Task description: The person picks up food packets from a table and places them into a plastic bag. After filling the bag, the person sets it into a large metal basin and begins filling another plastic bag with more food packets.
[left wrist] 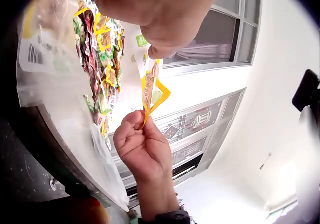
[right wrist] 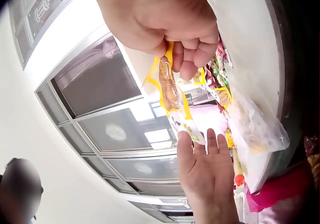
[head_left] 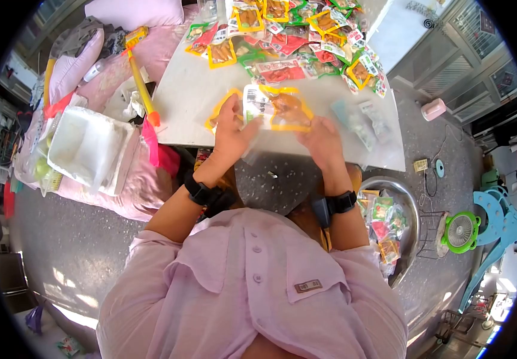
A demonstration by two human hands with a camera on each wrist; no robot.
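A yellow-edged food packet (head_left: 285, 109) (left wrist: 149, 86) (right wrist: 172, 91) is stretched between both hands above the table. My right hand (head_left: 323, 143) (left wrist: 146, 151) (right wrist: 165, 21) pinches one end between thumb and curled fingers. At the white, barcoded end, my left hand (head_left: 234, 136) (left wrist: 162, 14) (right wrist: 209, 176) touches it with the thumb and nearly straight fingers. Behind the left fingers lies another yellow-edged packet (head_left: 215, 115), partly hidden. Clear plastic (right wrist: 257, 124) rests near the table's front edge.
Many colourful packets (head_left: 282, 70) are heaped across the table's far side. Clear pouches (head_left: 354, 122) lie to the right. A metal basin (head_left: 413, 239) holding packets stands at lower right. White foam containers (head_left: 85, 143) sit on the pink-covered surface at left.
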